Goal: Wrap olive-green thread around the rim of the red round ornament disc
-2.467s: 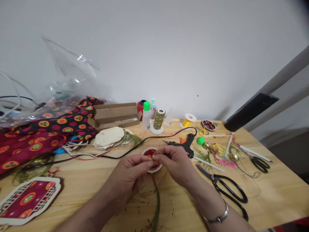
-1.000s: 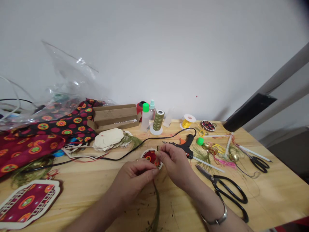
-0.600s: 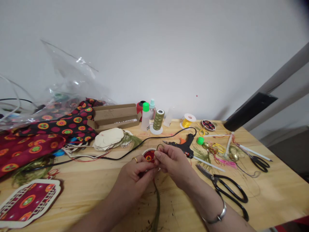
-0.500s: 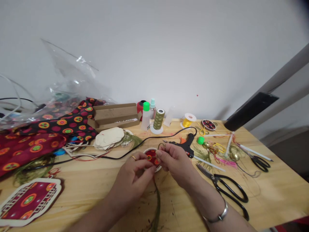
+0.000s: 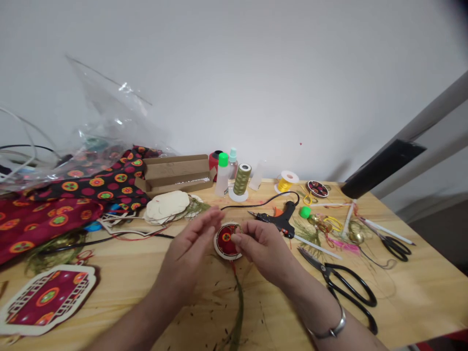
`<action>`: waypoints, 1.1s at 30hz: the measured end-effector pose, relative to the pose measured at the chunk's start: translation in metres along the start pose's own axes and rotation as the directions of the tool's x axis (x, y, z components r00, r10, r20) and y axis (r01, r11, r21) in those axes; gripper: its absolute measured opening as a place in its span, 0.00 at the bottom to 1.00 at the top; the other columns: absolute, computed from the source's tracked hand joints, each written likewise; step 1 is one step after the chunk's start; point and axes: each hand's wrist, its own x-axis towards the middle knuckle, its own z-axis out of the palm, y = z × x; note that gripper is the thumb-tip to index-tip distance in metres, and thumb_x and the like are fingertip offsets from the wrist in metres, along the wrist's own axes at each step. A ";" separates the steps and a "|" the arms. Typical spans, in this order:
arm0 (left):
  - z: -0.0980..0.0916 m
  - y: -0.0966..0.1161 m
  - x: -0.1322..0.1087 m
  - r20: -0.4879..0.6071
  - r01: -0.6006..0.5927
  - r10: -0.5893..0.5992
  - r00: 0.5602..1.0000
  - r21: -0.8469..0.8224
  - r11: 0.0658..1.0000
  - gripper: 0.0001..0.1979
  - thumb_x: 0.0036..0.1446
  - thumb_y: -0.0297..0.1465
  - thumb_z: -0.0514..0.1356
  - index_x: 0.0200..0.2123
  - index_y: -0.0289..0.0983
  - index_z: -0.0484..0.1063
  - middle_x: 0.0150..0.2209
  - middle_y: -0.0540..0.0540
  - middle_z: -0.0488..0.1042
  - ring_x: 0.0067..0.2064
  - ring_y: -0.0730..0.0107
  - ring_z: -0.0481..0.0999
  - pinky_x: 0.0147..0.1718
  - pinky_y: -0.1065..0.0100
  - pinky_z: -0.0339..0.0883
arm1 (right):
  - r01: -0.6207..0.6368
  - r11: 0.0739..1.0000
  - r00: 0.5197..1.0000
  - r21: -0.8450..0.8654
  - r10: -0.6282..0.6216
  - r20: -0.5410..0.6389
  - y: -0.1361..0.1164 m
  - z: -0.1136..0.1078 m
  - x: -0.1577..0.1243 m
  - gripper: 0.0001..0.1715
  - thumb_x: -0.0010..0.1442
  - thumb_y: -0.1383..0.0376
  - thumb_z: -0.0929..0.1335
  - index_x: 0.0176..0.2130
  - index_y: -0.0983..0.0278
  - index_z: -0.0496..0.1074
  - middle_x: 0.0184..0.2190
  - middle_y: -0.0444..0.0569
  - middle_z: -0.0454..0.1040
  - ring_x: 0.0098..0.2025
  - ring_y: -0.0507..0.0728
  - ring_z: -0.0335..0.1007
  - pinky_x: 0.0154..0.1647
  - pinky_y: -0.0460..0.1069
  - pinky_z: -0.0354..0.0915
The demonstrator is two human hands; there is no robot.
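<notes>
A round red ornament (image 5: 225, 240) with a pale wooden rim is held just above the wooden table (image 5: 409, 292). My right hand (image 5: 261, 248) pinches its right edge with thumb and fingers. An olive-green tassel (image 5: 237, 319) hangs from it toward me over the tabletop. My left hand (image 5: 190, 248) hovers just left of the ornament, fingers stretched out and apart, holding nothing.
A black glue gun (image 5: 281, 220) and its cable lie just behind the hands. Large black scissors (image 5: 341, 287) lie to the right, smaller scissors (image 5: 393, 243) farther right. Thread spools (image 5: 241, 180), bottles, a cardboard box (image 5: 175, 173), patterned fabric (image 5: 54, 209) and a wooden lantern cutout (image 5: 44, 297) fill the left.
My left hand has let go of the ornament and opened, moving slightly left. My right hand keeps its pinch on the ornament, which now faces me more fully.
</notes>
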 end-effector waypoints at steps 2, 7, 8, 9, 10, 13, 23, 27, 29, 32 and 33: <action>0.000 -0.001 -0.002 0.101 0.081 -0.087 0.991 0.063 0.995 0.18 0.55 0.30 0.54 0.50 0.37 0.65 0.51 0.44 0.70 0.52 0.64 0.67 0.51 0.65 0.59 | 0.011 1.000 1.000 -0.005 -0.011 0.005 -0.001 0.001 0.000 0.12 0.50 0.70 0.64 0.18 0.65 0.61 0.15 0.39 0.59 0.19 0.47 0.50 0.20 0.43 0.50; 0.005 0.002 -0.008 0.249 0.071 -0.121 0.961 0.201 0.977 0.19 0.55 0.28 0.53 0.51 0.38 0.64 0.52 0.43 0.68 0.48 0.61 0.70 0.43 0.64 0.65 | -0.024 0.999 0.999 0.036 0.023 0.025 0.000 0.002 0.000 0.11 0.50 0.70 0.64 0.18 0.65 0.61 0.17 0.40 0.62 0.20 0.48 0.56 0.23 0.44 0.55; 0.005 0.003 -0.008 0.246 0.053 -0.113 0.963 0.237 0.970 0.19 0.54 0.28 0.53 0.51 0.37 0.65 0.52 0.43 0.69 0.49 0.60 0.69 0.45 0.64 0.64 | -0.028 0.999 0.999 0.042 0.027 0.029 0.001 0.001 0.000 0.10 0.50 0.70 0.64 0.19 0.65 0.61 0.17 0.40 0.63 0.21 0.48 0.56 0.23 0.43 0.55; 0.005 0.003 -0.008 0.235 0.040 -0.106 0.966 0.272 0.962 0.19 0.54 0.28 0.54 0.50 0.37 0.66 0.51 0.43 0.70 0.49 0.60 0.69 0.46 0.64 0.63 | -0.029 0.999 0.999 0.045 0.028 0.030 0.001 0.001 0.000 0.10 0.50 0.70 0.64 0.19 0.65 0.62 0.17 0.40 0.63 0.21 0.48 0.57 0.24 0.43 0.56; 0.005 0.003 -0.007 0.219 0.032 -0.101 0.971 0.299 0.954 0.18 0.54 0.28 0.54 0.49 0.36 0.67 0.50 0.43 0.71 0.49 0.60 0.69 0.47 0.64 0.62 | -0.029 0.998 0.999 0.047 0.028 0.031 0.002 0.001 0.001 0.10 0.50 0.70 0.64 0.19 0.65 0.62 0.18 0.40 0.63 0.21 0.48 0.57 0.24 0.43 0.55; 0.005 0.005 -0.006 0.186 0.007 -0.074 0.980 0.337 0.942 0.17 0.52 0.29 0.56 0.46 0.35 0.71 0.46 0.43 0.74 0.46 0.61 0.71 0.46 0.65 0.63 | -0.038 0.998 0.999 0.053 0.036 0.033 0.005 0.001 0.001 0.09 0.49 0.70 0.64 0.20 0.66 0.63 0.18 0.41 0.63 0.22 0.48 0.57 0.25 0.43 0.56; 0.008 0.012 -0.004 0.067 0.014 -0.041 0.997 0.364 0.931 0.07 0.46 0.27 0.61 0.30 0.39 0.79 0.28 0.49 0.79 0.32 0.68 0.75 0.33 0.74 0.66 | -0.047 0.999 0.998 0.009 0.047 -0.032 0.003 -0.001 0.002 0.08 0.50 0.69 0.66 0.21 0.66 0.66 0.18 0.41 0.66 0.22 0.48 0.60 0.24 0.42 0.58; 0.008 0.011 -0.002 0.038 0.128 -0.143 0.989 0.265 0.956 0.04 0.44 0.27 0.63 0.25 0.38 0.79 0.24 0.50 0.78 0.27 0.74 0.72 0.28 0.77 0.63 | -0.032 0.999 0.999 0.031 0.034 -0.040 0.006 -0.001 0.003 0.07 0.49 0.70 0.66 0.21 0.66 0.65 0.19 0.41 0.66 0.23 0.48 0.60 0.25 0.43 0.58; 0.008 0.009 -0.002 0.047 0.243 -0.252 0.967 0.151 0.958 0.03 0.44 0.28 0.64 0.25 0.36 0.78 0.21 0.50 0.75 0.20 0.80 0.65 0.20 0.80 0.58 | -0.027 0.999 0.998 0.024 0.029 -0.049 0.006 -0.001 0.003 0.07 0.49 0.70 0.66 0.21 0.67 0.66 0.19 0.41 0.66 0.23 0.48 0.59 0.24 0.42 0.58; 0.005 0.004 -0.001 0.101 0.422 -0.417 0.903 -0.041 0.905 0.06 0.44 0.31 0.64 0.26 0.34 0.77 0.16 0.53 0.68 0.15 0.86 0.52 0.12 0.80 0.42 | -0.036 0.999 0.998 0.036 0.037 -0.042 0.005 -0.001 0.002 0.06 0.49 0.71 0.66 0.22 0.67 0.67 0.20 0.42 0.67 0.23 0.48 0.60 0.25 0.43 0.58; 0.003 0.002 -0.001 0.135 0.470 -0.458 0.879 -0.077 0.879 0.07 0.44 0.32 0.65 0.26 0.33 0.77 0.16 0.53 0.66 0.15 0.87 0.49 0.12 0.80 0.39 | -0.042 0.998 0.998 0.037 0.043 -0.038 0.004 -0.001 0.002 0.05 0.49 0.71 0.66 0.22 0.68 0.67 0.20 0.42 0.67 0.23 0.48 0.60 0.25 0.43 0.58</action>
